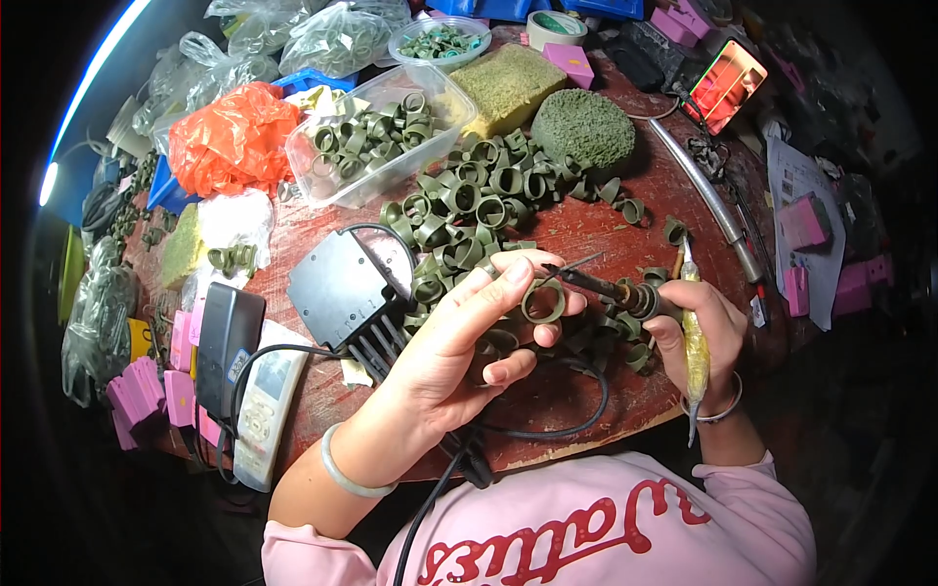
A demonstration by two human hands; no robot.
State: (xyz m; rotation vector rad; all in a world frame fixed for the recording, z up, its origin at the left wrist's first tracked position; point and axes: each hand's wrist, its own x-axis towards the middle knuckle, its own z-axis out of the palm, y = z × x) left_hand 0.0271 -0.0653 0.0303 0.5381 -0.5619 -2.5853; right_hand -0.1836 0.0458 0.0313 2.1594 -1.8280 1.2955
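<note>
My left hand (445,327) is raised over the table, its fingers closed around an olive-green ring (543,319) that looks like wax. In my right hand (711,322) is a soldering-iron-like heated pen (640,299) with a dark shaft pointing left. Its thin tip lies at the ring's upper edge; I cannot tell whether they touch. A slim carving tool (696,356) with a yellow wrapped handle is also held in the right hand, roughly upright. Beneath and beyond my hands spreads a pile of similar green rings (464,200).
A clear plastic box (327,190) of rings stands behind, beside an orange bag (234,137) and sponge blocks (584,132). A black metal device (347,283) with cables sits left. Right are a metal rod (694,181) and lit phone (728,86). A black cord (586,415) loops near the front edge.
</note>
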